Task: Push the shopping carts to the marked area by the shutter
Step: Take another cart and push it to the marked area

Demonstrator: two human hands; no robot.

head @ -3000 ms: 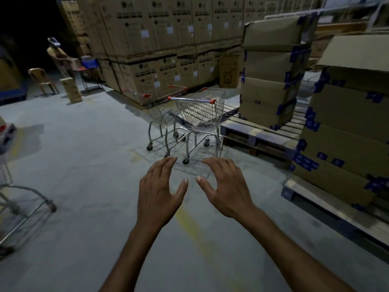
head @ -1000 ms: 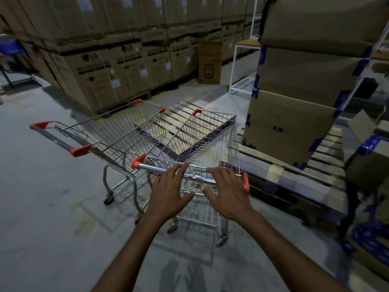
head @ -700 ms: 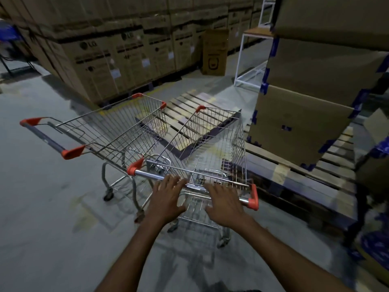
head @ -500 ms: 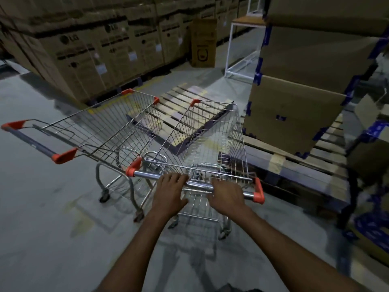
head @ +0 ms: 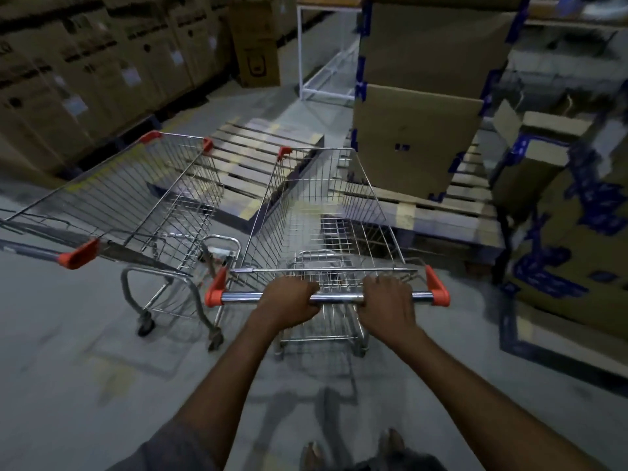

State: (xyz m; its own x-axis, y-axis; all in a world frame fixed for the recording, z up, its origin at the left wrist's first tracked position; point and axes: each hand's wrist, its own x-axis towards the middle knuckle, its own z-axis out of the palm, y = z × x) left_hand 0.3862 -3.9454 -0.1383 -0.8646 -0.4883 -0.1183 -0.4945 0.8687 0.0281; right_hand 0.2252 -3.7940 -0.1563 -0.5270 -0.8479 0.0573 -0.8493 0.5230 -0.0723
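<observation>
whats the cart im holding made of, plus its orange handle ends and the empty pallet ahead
Cart: thin wire mesh, shiny silver, likely chromed steel by its glints. Handle ends: matte orange, probably plastic caps. Pallet: pale slats with gaps, apparently bare wood.

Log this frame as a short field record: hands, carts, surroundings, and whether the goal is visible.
left hand: grips the handle bar of the near cart
right hand: grips the same bar, to the right of the left hand
second cart: left of the near cart, empty, untouched
ahead: wooden pallet carrying stacked cardboard boxes
shutter: not in view
</observation>
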